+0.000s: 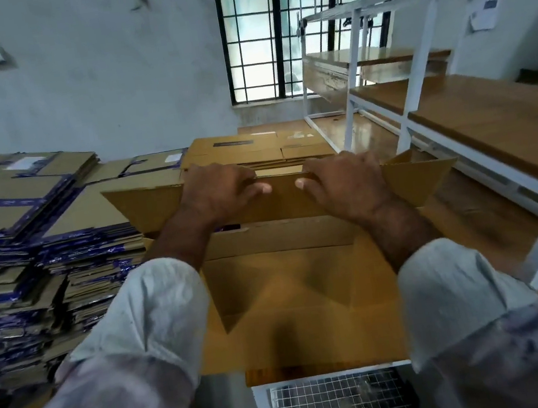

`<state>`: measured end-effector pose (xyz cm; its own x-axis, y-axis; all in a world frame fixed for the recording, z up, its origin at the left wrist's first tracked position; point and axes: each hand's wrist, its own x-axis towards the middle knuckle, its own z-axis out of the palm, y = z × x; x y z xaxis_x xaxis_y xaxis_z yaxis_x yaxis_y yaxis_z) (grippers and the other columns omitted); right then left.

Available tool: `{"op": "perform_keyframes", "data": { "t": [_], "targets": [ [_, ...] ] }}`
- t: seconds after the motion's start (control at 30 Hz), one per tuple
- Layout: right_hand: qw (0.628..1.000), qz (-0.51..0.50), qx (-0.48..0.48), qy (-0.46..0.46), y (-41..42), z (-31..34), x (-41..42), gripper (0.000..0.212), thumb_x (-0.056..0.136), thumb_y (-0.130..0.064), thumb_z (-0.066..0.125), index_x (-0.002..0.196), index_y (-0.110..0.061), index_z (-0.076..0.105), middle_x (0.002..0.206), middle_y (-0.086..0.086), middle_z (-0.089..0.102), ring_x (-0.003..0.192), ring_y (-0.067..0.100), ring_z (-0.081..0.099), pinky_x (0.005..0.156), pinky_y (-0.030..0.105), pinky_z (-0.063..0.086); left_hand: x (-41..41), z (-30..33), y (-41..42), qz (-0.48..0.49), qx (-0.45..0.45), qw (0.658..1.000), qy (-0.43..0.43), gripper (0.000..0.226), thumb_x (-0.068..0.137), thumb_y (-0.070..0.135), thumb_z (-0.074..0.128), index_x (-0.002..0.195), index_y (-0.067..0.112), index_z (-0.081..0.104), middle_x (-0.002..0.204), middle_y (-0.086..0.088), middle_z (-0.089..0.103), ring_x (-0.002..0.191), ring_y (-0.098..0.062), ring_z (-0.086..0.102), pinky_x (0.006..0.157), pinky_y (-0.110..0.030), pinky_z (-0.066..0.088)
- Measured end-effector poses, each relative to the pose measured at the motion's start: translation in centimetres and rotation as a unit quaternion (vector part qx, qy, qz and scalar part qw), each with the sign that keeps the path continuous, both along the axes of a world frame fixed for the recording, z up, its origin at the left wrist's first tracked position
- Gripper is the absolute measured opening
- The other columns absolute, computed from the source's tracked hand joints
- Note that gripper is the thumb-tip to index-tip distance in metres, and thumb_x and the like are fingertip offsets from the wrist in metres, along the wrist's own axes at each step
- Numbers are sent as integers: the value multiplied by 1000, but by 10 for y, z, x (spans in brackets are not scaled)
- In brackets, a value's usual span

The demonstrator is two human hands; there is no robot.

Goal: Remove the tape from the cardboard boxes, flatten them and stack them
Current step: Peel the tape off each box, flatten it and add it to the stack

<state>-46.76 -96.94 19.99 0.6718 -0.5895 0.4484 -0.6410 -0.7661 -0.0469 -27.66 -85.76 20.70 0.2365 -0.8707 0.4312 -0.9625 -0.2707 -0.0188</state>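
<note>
Head view: we hold an open brown corrugated cardboard box [284,271] in front of us, its mouth facing up and toward the camera. Our left hand [220,190] and right hand [343,179] both clamp the far top flap [282,195], fingers curled over its edge and thumbs pressed on the near face, set close together near the flap's middle. We judge this grip suits folding the panel to collapse the box; no tape is visible on it from here. The side flaps splay outward, stiff and sharply creased. To the left stand tall uneven stacks of flattened cardboard with blue tape strips [17,246], matte with ragged edges. Beyond the box lies a lower pile of plain flattened boxes [253,150], the likely destination. A white metal rack with wooden shelves [478,126] stands on the right.
</note>
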Motion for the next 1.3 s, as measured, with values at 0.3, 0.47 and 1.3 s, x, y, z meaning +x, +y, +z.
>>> {"op": "perform_keyframes", "data": {
  "t": [0.3, 0.47, 1.3],
  "targets": [
    [960, 15, 135, -246, 46, -146, -24, 30, 96, -35, 57, 121, -20, 66, 116, 0, 65, 109, 20, 60, 89, 18, 44, -18, -62, 23, -61, -67, 996, -15, 31, 98, 54, 54, 110, 28, 66, 100, 5, 68, 90, -21, 61, 73, -35, 39],
    [923, -99, 313, -198, 21, -181, -19, 82, 95, -36, 71, 159, -12, 27, 161, 12, 35, 145, 32, 39, 110, 38, 42, -17, -79, 37, -57, -77, 995, -18, 31, 98, 48, 55, 115, 25, 68, 107, -1, 71, 98, -29, 64, 81, -43, 41],
    [952, 5, 80, -295, -3, -132, -109, 34, 93, -23, 68, 126, -15, 63, 121, 7, 62, 101, 19, 64, 79, 34, 55, -26, -69, 27, -18, -75, 997, -6, 31, 93, 46, 58, 112, 26, 71, 106, 0, 73, 97, -29, 64, 89, -51, 45]
  ]
}}
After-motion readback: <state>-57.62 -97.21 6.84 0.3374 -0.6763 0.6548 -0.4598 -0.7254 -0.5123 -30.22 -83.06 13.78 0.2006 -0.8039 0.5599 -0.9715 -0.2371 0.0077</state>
